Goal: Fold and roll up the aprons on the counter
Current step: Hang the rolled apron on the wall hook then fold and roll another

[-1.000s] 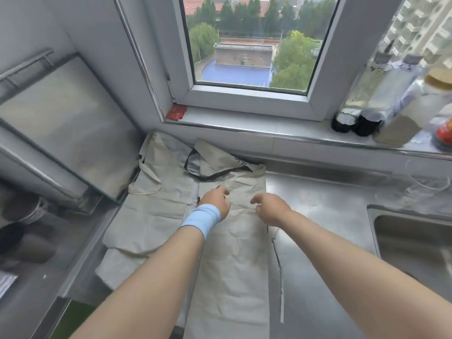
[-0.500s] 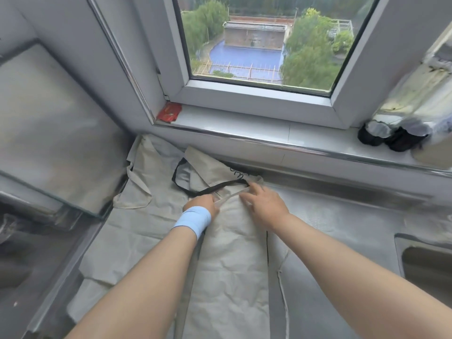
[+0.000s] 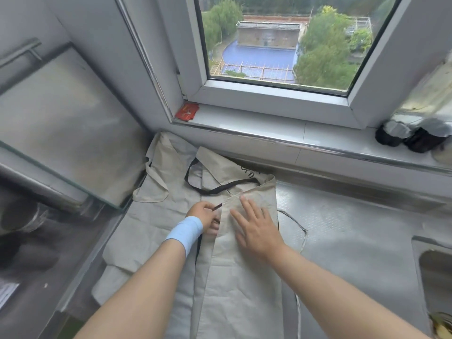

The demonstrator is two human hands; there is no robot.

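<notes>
A beige apron [image 3: 234,285] folded into a long narrow strip lies on the steel counter [image 3: 347,231], running from the window wall toward me. My right hand [image 3: 256,228] rests flat on its far end, fingers spread. My left hand [image 3: 205,216], with a light blue wristband, pinches the strip's left edge beside a thin black strap end. A black neck strap [image 3: 215,190] loops just beyond both hands. Under and to the left lies another beige apron [image 3: 156,216], spread out and crumpled.
A glass-topped stove cover [image 3: 61,133] leans up at the left. The window sill [image 3: 256,126] holds a red packet [image 3: 187,111] and dark bottles [image 3: 413,135]. A sink [image 3: 435,272] sits at the right edge. A thin apron tie [image 3: 298,231] trails onto the counter.
My right hand has flattened onto the folded strip and slid back toward me. My left hand has taken hold of the strip's left edge. The camera has moved closer and tilted down.
</notes>
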